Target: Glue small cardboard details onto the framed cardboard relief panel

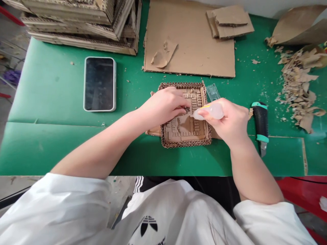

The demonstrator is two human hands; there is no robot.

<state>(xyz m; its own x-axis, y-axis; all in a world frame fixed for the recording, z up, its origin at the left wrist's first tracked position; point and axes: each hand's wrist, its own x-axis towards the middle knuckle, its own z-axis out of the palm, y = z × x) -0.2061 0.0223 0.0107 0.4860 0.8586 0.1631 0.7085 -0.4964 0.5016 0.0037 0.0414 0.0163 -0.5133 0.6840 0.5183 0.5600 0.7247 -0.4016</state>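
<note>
A shallow cardboard box (186, 144) with corrugated walls lies in front of me, strips of corrugated cardboard set across its floor. My left hand (168, 104) reaches over its left wall, fingers bent and pinched on a small piece of corrugated cardboard (187, 110), mostly hidden by the fingertips. From the right, my right hand (231, 119) grips a translucent glue bottle (216, 111), tilted with its nozzle pointing left, close to the left fingertips. Whether the nozzle touches the piece, I cannot tell.
A utility knife (261, 122) with its blade out lies right of my right hand. A phone (99, 84) lies at left. Stacked cardboard frames (81, 39), a cardboard sheet (189, 44) and paper scraps (297, 88) sit farther back on the green table (58, 143). Clear plastic (213, 92) lies beside the box.
</note>
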